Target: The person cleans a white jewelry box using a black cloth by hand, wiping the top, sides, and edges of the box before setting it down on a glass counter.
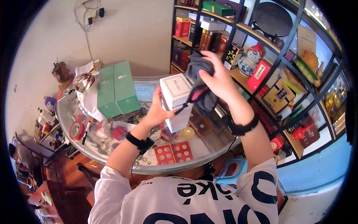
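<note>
A white cardboard box [179,120] with printing on its top is held upright over the counter by my left hand [158,110]. The fingers grip its left side and the thumb lies across the front, near a seam below the top part. My right hand [216,74] holds a crumpled dark grey cloth [198,65] beside the upper right edge of the box. A pink patch and a black cord show among the folds, and the cord runs across the front of the box. The cloth hides part of the box's right side.
Below lies a glass display counter [167,169] with coins and red coin cases [181,151]. Green boxes [107,86] stand to the left, near a red tape roll [81,135] and a marker [86,128]. Shelves [288,53] rise on the right; a blue stool [232,170] is below.
</note>
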`<state>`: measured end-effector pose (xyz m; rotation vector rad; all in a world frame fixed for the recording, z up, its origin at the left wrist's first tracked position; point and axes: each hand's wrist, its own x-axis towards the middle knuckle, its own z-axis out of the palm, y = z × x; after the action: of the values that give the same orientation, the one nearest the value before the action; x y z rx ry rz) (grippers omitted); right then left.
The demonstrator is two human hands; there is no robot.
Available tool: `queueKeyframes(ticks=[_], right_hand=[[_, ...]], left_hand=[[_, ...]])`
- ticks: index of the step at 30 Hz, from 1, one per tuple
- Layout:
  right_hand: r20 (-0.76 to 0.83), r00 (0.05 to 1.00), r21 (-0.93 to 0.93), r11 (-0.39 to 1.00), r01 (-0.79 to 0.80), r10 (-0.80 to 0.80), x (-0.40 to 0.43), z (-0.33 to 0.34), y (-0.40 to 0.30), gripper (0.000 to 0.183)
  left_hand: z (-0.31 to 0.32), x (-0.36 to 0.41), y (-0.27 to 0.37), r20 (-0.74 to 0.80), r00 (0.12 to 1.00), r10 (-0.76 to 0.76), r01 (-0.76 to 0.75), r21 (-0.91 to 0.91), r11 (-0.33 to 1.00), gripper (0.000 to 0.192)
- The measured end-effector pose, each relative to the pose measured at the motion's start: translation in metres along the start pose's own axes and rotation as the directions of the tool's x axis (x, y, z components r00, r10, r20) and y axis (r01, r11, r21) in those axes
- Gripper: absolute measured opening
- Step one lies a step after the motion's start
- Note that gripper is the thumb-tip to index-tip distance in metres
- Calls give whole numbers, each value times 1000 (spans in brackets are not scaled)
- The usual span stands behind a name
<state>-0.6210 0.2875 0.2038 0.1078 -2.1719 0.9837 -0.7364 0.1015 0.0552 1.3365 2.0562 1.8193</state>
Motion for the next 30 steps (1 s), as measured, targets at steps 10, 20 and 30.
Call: queueKeyframes(ticks=[10, 20, 30], right_hand=[[581, 803, -244, 914, 324, -130, 20, 57, 6, 23], [667, 735, -265, 884, 386, -121, 55, 51, 26, 23], [812, 516, -2, 883, 470, -273, 9, 37, -26, 23]], left_hand=[[0, 0, 7, -7, 1000, 20, -17, 278, 961, 114], [6, 4, 9, -11, 991, 136, -130, 220, 967, 114], [-6, -4, 13, -22, 989, 143, -134, 232, 963, 113]])
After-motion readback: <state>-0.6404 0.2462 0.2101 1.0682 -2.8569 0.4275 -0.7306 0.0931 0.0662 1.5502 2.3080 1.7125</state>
